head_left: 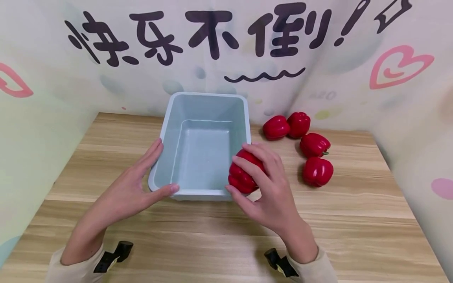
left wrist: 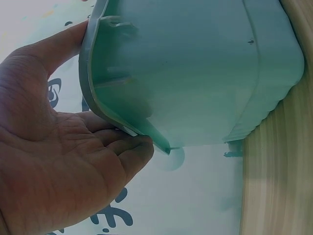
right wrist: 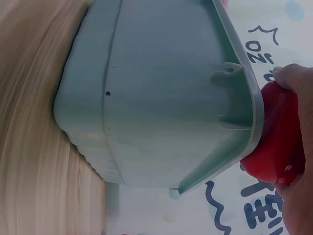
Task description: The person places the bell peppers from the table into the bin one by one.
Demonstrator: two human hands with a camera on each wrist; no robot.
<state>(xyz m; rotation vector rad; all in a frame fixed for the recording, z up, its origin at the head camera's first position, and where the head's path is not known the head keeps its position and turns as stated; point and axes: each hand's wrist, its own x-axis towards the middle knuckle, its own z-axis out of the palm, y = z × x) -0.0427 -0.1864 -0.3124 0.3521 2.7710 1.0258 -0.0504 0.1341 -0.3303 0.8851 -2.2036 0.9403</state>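
Red pepper (head_left: 244, 173) is at the near R corner of the blue tub (head_left: 207, 157), up at rim height; can't tell if it touches the rim. R hand (head_left: 276, 188) grasps it, fingers over the top, thumb on its near L side. L hand (head_left: 132, 188) grips the tub's near L corner, thumb on the near rim, fingers tucked under the outer lip acc. to the L wrist view.

Tips, my judgement: skin looks glossy, so prob. slippy; spread fingers & thumb round the widest part, light but sure. Lift enough to clear the rim w/o knocking it. Firm L hand rec., else tub may skid if bumped.

Further out, 4 more red peppers (head_left: 317, 171) on the table (head_left: 198, 243), R of tub. Printed cloth (head_left: 141, 90) at far side.
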